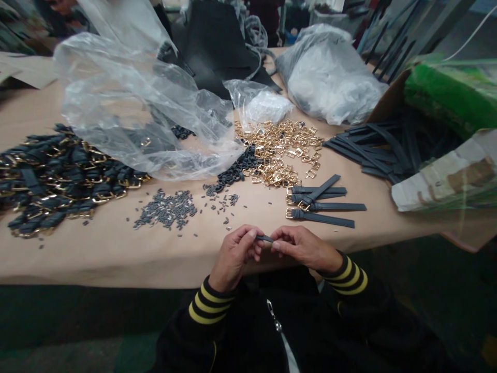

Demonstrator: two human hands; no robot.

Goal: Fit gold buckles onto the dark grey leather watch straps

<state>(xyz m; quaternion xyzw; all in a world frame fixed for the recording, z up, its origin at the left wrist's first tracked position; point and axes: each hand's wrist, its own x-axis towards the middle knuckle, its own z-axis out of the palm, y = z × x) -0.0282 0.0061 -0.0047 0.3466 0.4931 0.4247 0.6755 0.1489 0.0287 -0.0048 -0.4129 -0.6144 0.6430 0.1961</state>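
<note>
A short dark strap (265, 238) is stretched between my two hands near the table's front edge. My left hand (241, 248) pinches one end between thumb and forefinger. The other end is gripped by the fingertips of my right hand (301, 245). Just beyond my right hand lie several dark straps fitted with gold buckles (326, 216). Loose gold buckles (285, 150) form a pile farther back. Beside them is a heap of small black loops (236, 168). Tiny dark pieces (167, 208) are scattered on the table to the left of my hands.
A large heap of buckled straps (66, 176) covers the table's left side. A clear plastic bag (143, 103) spreads across the middle. Plain dark straps (380, 145) lie at right by a box (438, 173) with green plastic (446, 93). Behind stands a filled bag (330, 75).
</note>
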